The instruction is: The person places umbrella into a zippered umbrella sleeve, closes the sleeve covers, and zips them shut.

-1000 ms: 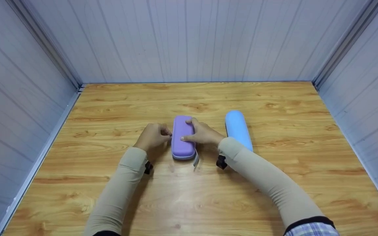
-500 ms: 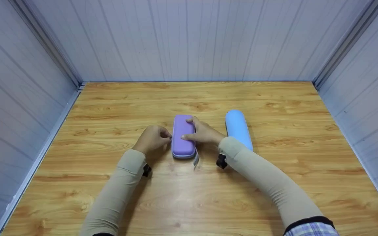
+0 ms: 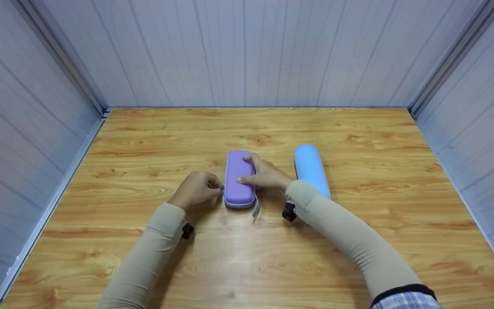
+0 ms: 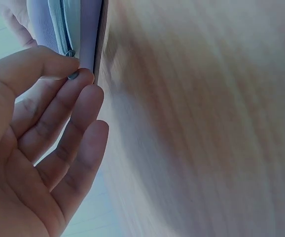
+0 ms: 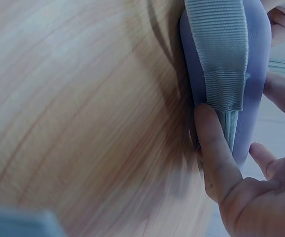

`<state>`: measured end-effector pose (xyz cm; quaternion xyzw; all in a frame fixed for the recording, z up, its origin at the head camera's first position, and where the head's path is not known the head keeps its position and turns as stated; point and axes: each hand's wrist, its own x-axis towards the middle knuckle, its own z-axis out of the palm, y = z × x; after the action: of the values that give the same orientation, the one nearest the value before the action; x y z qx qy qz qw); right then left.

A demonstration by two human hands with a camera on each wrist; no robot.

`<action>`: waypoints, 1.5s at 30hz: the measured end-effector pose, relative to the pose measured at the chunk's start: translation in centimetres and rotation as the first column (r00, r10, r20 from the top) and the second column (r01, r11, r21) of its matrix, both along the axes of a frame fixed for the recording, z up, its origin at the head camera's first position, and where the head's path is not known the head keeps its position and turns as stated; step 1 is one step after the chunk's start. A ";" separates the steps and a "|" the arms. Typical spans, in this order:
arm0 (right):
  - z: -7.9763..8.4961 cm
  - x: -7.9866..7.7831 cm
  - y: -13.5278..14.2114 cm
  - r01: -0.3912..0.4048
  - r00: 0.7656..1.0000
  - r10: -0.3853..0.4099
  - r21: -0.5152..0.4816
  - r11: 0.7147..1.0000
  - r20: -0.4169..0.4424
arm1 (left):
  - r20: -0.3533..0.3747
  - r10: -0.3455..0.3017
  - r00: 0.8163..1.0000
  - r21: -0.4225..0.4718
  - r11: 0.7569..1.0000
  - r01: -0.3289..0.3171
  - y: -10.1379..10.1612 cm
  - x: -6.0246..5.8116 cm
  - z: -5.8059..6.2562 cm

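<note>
A purple zippered case (image 3: 238, 184) lies on the wooden table, its long side pointing away from me. My left hand (image 3: 200, 188) is at its left side. Thumb and forefinger pinch the small zipper pull (image 4: 73, 75) on the pale zipper, as the left wrist view shows. From the right, my right hand (image 3: 266, 174) grips the case, thumb and a finger on its top. In the right wrist view other fingers (image 5: 216, 148) press its side below a grey ribbed strap (image 5: 221, 49). The case's lid is down.
A light blue rounded case (image 3: 311, 169) lies to the right, partly behind my right forearm. White panel walls (image 3: 247, 56) stand at the back and both sides of the wooden table (image 3: 247, 266).
My left hand has moved toward me along the left side of the purple case, with the zipper pull between its fingers. My right hand and the case have stayed nearly still.
</note>
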<state>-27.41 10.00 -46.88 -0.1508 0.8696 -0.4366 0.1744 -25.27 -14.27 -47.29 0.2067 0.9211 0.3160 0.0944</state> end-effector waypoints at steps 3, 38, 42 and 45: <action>-0.1 0.0 0.0 0.004 1.000 -0.004 -0.001 1.000 0.002 | 0.004 -0.009 1.000 0.004 1.000 0.009 0.0 0.4 0.0; -0.2 0.3 0.1 0.031 0.998 -0.028 -0.042 0.999 0.058 | -0.083 -0.118 0.990 -0.006 0.993 0.118 -0.3 2.9 0.3; -0.3 0.2 0.1 0.026 0.999 -0.025 -0.039 0.999 0.047 | -0.081 -0.113 0.990 -0.028 0.993 0.111 -0.2 3.0 0.4; -0.3 0.2 0.1 0.029 0.998 -0.027 -0.047 0.998 0.055 | -0.078 -0.110 0.991 -0.034 0.994 0.108 -0.2 3.2 0.5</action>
<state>-27.18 10.09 -47.22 -0.1307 0.8560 -0.4635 0.1883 -22.10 -14.45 -46.80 0.2678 0.9161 0.2882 0.0778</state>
